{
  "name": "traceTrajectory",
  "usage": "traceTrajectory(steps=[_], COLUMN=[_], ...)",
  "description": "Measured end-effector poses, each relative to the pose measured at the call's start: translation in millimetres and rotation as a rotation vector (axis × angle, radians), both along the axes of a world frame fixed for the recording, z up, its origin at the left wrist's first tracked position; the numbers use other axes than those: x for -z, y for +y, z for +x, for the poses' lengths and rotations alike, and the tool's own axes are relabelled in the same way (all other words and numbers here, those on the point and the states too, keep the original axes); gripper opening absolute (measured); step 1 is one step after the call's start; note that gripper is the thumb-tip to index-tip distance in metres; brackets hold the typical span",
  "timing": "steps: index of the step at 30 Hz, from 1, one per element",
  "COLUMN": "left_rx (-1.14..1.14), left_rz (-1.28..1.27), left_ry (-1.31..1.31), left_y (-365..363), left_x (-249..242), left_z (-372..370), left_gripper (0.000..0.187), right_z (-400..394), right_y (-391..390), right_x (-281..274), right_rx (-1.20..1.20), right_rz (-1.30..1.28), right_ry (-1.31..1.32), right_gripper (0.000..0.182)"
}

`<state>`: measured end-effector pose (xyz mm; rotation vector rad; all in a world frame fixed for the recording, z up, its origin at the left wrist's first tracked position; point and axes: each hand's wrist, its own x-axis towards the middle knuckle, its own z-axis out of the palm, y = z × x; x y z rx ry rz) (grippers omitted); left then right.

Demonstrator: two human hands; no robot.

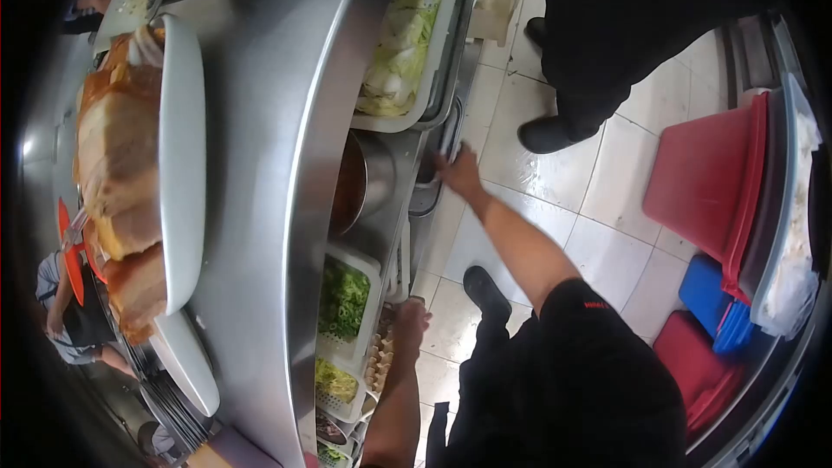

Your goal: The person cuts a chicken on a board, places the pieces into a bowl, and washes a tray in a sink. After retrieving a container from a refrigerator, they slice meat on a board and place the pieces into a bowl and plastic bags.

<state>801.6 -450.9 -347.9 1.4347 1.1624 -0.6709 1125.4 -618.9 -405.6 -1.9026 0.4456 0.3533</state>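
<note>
The view is turned on its side, so the counter stands at the left and the floor lies to the right. My right hand (459, 169) is closed at the rim of a dark metal tray (430, 166) low under the counter. Lower in the view, my left hand (412, 321) has its fingers curled in by the shelf edge, beside eggs (379, 355) in a carton; what it grips is hidden. Close by are a white basket of chopped green onions (345, 299), a metal pot (374, 175) of reddish-brown contents and a basket of cut cabbage (394, 61).
Sliced cooked meat (126, 156) lies on a white plate (184, 165) on the steel counter (251, 121). Another person's dark trousers (589, 26) and shoes (555, 134) are close by on the tiled floor. Red bins (706, 173) and a blue container (711, 295) stand opposite.
</note>
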Motion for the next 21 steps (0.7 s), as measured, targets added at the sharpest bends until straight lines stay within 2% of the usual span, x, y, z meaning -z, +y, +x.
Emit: traceTrajectory(steps=[1,3,4,5,6,9,10,12,13,14,16,18,20,21], left_rx=[-0.112,-0.333,-0.299,-0.374,-0.449,-0.631,-0.69,-0.828,-0.9,-0.971,-1.11,-0.935,-0.901,-0.957], left_rz=[0.026,0.074,0.052,0.028,0.013,-0.117,-0.181,-0.171,-0.167,-0.151,-0.119,-0.16,-0.207,-0.24], left_ry=[0.001,-0.002,0.025,0.061,0.103,0.151,0.15,0.226,0.264,0.181,0.005,-0.217,-0.309,-0.29], left_y=[3,5,11,10,12,23,25,28,27,20,6,-1,-14,-26], left_x=[-3,-10,-4,5,10,30,38,61,68,64,59,53,40,32], left_z=[7,22,21,22,20,5,2,-2,-3,-1,-1,0,8,9], left_gripper=[0.044,0.048,0.056,0.061,0.066,0.08,0.084,0.075,0.072,0.073,0.076,0.062,0.05,0.044], right_z=[-22,-79,-102,-107,-124,-125,-129,-136,-134,-132,-135,-129,-112,-104], right_y=[13,45,64,69,80,87,93,106,109,111,106,97,74,60], right_x=[27,25,53,46,32,14,21,39,38,32,19,3,-7,-10], right_rx=[-0.111,-0.286,-0.38,-0.691,-0.575,-0.514,-0.499,-0.474,-0.567,-0.665,-0.562,-0.149,-0.138,-0.132], right_rz=[0.056,0.025,0.117,0.168,0.147,0.169,0.13,0.036,0.014,-0.007,0.029,0.136,0.151,0.159], right_ry=[0.105,0.148,0.339,0.297,0.216,0.234,0.114,-0.131,-0.207,-0.279,-0.316,-0.266,-0.205,-0.174], right_gripper=[0.063,0.058,0.059,0.062,0.053,0.045,0.042,0.036,0.034,0.032,0.029,0.027,0.029,0.03])
